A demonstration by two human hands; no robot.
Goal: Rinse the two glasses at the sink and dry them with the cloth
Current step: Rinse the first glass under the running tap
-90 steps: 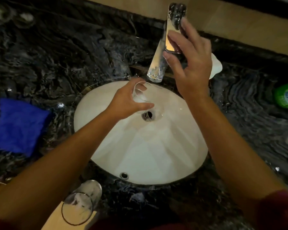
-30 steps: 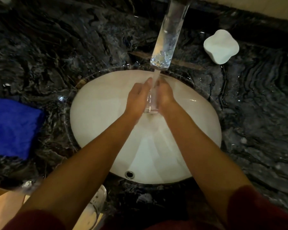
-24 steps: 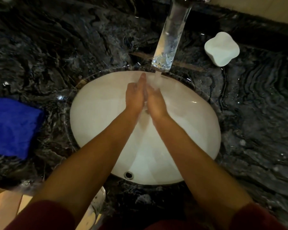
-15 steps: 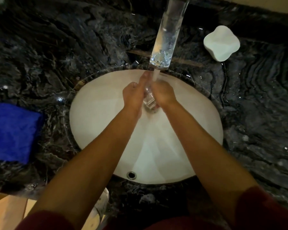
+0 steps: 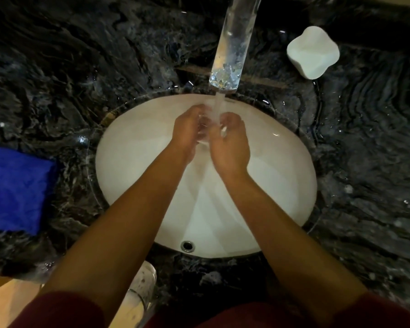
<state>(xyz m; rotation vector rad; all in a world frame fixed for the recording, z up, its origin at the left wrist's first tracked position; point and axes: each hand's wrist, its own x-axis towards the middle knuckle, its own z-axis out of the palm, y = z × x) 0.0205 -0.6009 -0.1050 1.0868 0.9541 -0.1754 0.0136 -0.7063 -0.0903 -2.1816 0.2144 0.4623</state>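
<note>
I hold the first glass [image 5: 204, 129] between my two hands, directly under the faucet [image 5: 232, 43] and over the far half of the sink [image 5: 133, 162]. My left hand [image 5: 187, 133] curls round it from the left, my right hand [image 5: 230, 143] closes on it from the right; both grip it, so neither is nearer. The water stream [image 5: 219, 107] drops from the faucet mouth straight into the gap between my hands. The glass is clear and mostly hidden by my fingers; it seems roughly upright, though I cannot tell its tilt for sure. I judge the rinse is under way.

The second glass [image 5: 140, 287] stands on the counter [image 5: 365, 162] on the near side of the sink, partly behind my left forearm. The blue cloth [image 5: 12, 188] lies left of the sink, well apart from it, nearer my left hand for the drying.
</note>
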